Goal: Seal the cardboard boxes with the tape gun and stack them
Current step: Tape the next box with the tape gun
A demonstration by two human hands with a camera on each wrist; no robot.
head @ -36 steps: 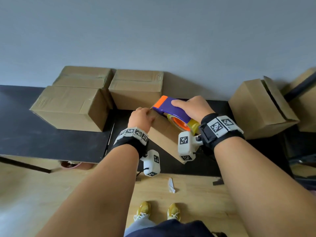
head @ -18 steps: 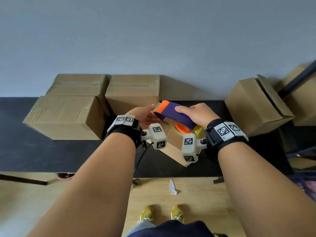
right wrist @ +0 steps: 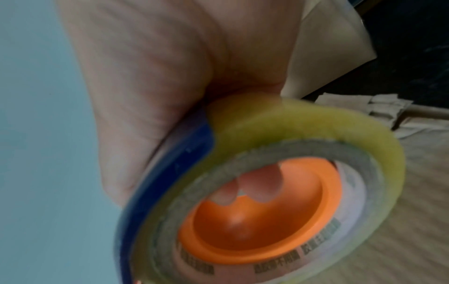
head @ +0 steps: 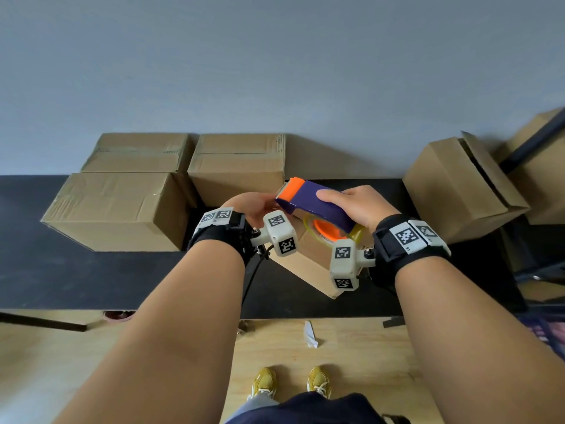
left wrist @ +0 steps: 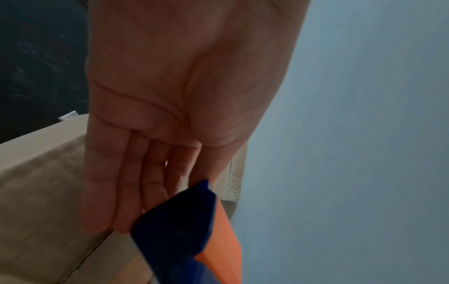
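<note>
My right hand (head: 357, 206) grips the purple tape gun (head: 318, 203) from above, holding it tilted in the air with its orange nose pointing left and away. In the right wrist view its fingertips (right wrist: 257, 186) show through the orange hub of the yellowish tape roll (right wrist: 279, 134). My left hand (head: 250, 206) is at the gun's nose; in the left wrist view its fingers (left wrist: 136, 182) are straight and lie against the blue body of the tape gun (left wrist: 175, 230). A small cardboard box (head: 312, 267) sits on the black table (head: 76, 280) beneath both hands, mostly hidden by the wrist cameras.
Three closed boxes stand at the back left: one in front (head: 116, 209), one behind it (head: 137, 151), one beside them (head: 238, 166). A box with loose flaps (head: 458, 185) leans at the right. A paper scrap (head: 310, 333) lies on the wooden floor near my shoes.
The tape gun has lifted off the small box. My left hand left the box top, turned, and came up to the gun's orange nose with its fingers straightened.
</note>
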